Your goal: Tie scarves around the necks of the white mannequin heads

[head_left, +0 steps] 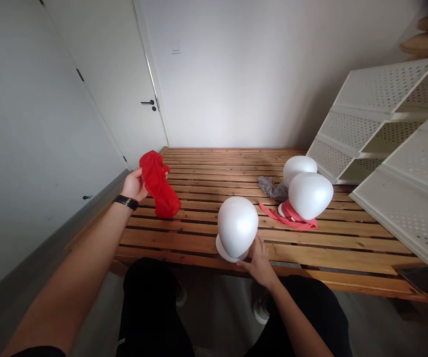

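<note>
My left hand (pixel 135 184) is raised over the left end of the slatted wooden platform (pixel 347 243) and grips a bunched red cloth (pixel 158 184) that hangs down from the fingers. A black watch is on that wrist. My right hand (pixel 260 260) rests at the base of the nearest white foam head (pixel 237 227), fingers against its lower right side. That head stands near the platform's front edge.
Two more white foam heads (pixel 309 194) stand at the right, one with a pink band (pixel 290 219) around its base and a grey cloth (pixel 271 187) beside them. White perforated shelving (pixel 385 148) leans at the far right. A closed white door (pixel 124 94) is behind.
</note>
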